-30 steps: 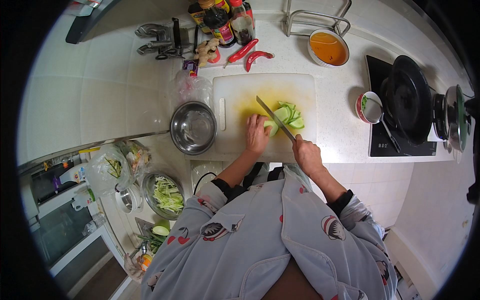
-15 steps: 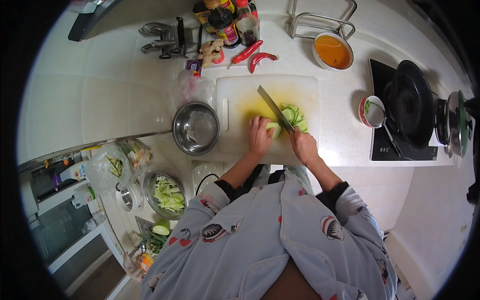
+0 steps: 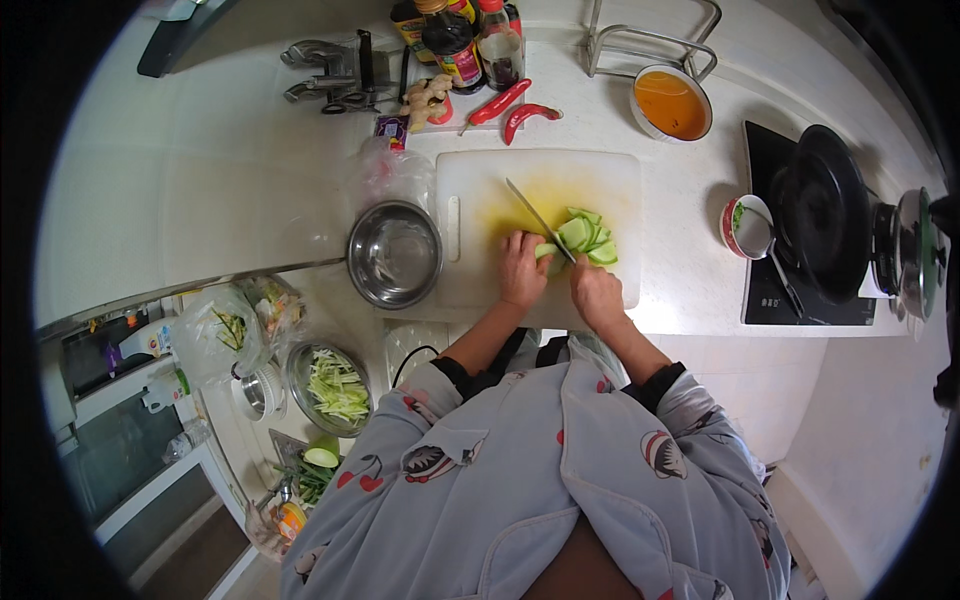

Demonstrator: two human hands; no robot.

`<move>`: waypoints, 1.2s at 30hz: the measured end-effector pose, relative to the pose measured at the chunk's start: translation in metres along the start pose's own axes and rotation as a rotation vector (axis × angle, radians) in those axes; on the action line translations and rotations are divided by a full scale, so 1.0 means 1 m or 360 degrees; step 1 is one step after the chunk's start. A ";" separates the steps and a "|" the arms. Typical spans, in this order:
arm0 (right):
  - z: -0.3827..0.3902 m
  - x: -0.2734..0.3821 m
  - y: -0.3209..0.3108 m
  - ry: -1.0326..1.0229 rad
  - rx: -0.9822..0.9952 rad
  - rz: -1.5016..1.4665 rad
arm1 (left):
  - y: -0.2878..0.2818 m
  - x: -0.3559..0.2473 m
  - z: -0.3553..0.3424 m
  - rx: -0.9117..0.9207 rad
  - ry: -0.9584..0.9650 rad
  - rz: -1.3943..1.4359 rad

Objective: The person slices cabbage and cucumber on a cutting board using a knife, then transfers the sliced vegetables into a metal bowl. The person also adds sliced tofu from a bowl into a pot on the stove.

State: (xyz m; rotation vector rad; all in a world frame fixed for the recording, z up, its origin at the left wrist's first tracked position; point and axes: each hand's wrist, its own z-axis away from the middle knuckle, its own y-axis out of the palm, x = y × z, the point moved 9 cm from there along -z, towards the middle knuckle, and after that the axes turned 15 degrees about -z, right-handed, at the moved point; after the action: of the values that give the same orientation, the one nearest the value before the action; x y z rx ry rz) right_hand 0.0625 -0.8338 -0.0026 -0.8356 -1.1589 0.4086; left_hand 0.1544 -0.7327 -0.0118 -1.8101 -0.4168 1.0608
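A white cutting board with a yellow stain lies on the counter in front of me. My left hand is closed over a pale green vegetable piece, its fingers curled on top. Gripped by the handle in my right hand is a kitchen knife; its blade slants up to the left, right beside the left fingertips and against the piece. Thin green vegetable slices overlap in a small pile on the blade's right side. The fingers partly hide the piece.
A steel bowl stands left of the board. Red chilies, ginger and sauce bottles are beyond it. Rightward are a bowl of orange liquid, a small bowl with a spoon and a black pan.
The blade has shifted left off the slices and now shows edge-on. My right hand has moved slightly left and down. More of the slice pile is visible.
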 end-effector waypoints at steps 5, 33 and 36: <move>0.005 -0.007 -0.025 0.0039 -0.0040 -0.0098 | 0.003 0.006 0.001 0.0020 -0.0100 0.0128; 0.041 -0.008 -0.033 0.0210 0.0063 -0.0126 | 0.004 0.023 0.008 -0.0065 -0.0332 0.0084; 0.042 -0.010 -0.036 0.0234 0.0051 -0.0151 | 0.010 0.037 0.016 0.0019 -0.0594 0.0111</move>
State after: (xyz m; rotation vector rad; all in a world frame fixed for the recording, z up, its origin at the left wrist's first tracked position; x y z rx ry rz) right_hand 0.0154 -0.8477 0.0247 -0.7667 -1.0487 0.2820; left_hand 0.1609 -0.7036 -0.0402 -1.6248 -0.5706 1.4531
